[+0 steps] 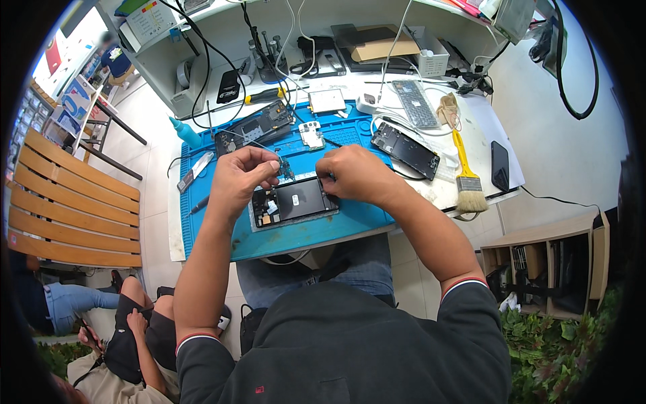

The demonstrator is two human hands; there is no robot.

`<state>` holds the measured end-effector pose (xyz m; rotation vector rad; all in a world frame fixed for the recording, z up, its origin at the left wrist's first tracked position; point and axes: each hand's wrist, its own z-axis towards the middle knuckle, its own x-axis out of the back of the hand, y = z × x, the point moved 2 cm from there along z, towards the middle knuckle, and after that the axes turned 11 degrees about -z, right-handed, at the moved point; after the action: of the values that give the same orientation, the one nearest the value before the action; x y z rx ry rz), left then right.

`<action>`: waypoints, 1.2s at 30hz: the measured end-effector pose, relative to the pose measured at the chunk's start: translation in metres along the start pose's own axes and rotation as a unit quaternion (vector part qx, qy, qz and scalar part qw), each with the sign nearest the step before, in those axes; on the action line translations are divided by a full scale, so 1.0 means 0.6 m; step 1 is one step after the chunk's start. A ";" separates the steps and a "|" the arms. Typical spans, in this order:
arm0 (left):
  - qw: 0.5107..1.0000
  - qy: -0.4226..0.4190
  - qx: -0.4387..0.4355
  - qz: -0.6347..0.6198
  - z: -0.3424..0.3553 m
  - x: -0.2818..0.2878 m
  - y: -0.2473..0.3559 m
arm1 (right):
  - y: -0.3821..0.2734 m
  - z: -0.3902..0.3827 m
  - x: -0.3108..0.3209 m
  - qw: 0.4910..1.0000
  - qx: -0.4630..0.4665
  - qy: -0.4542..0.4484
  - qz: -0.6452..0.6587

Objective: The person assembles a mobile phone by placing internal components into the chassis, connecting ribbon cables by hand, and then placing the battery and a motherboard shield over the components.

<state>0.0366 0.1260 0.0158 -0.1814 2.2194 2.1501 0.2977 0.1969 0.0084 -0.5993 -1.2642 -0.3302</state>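
An opened phone body [296, 200], black with a large dark battery area, lies on the blue mat in front of me. My left hand [241, 176] pinches a small green circuit board [287, 170] above the phone's upper left edge. At the phone's upper right corner, my right hand [358, 172] has its fingers closed. Its fingertips point down and hide whatever is between them. Just beyond my hands sits a small metal-shielded board [311, 135]. Another opened phone frame [405, 149] rests to the right of my right hand.
The blue work mat [235, 241] covers the front of the bench. A yellow-handled brush [469, 182] and a dark phone [499, 165] lie at the right. Dark phone parts [254, 128] and a teal bottle [185, 132] stand left. Cables [202, 67] hang behind. People sit at lower left.
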 end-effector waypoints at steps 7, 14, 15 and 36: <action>1.000 0.006 0.008 -0.015 -0.006 0.003 -0.006 | -0.011 -0.009 -0.011 0.995 0.041 0.017 -0.090; 1.000 0.008 0.010 -0.025 -0.009 0.007 -0.011 | -0.013 -0.051 -0.017 0.990 0.083 0.057 -0.098; 1.000 0.008 0.010 -0.025 -0.009 0.006 -0.010 | -0.011 -0.054 -0.017 0.991 0.088 0.068 -0.078; 0.999 0.013 -0.001 -0.050 -0.008 0.017 -0.025 | -0.011 0.000 -0.005 0.991 0.070 -0.014 -0.111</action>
<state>0.0285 0.1201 -0.0003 -0.3155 2.1713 2.1096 0.2930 0.1912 0.0070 -0.3439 -1.3731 -0.4145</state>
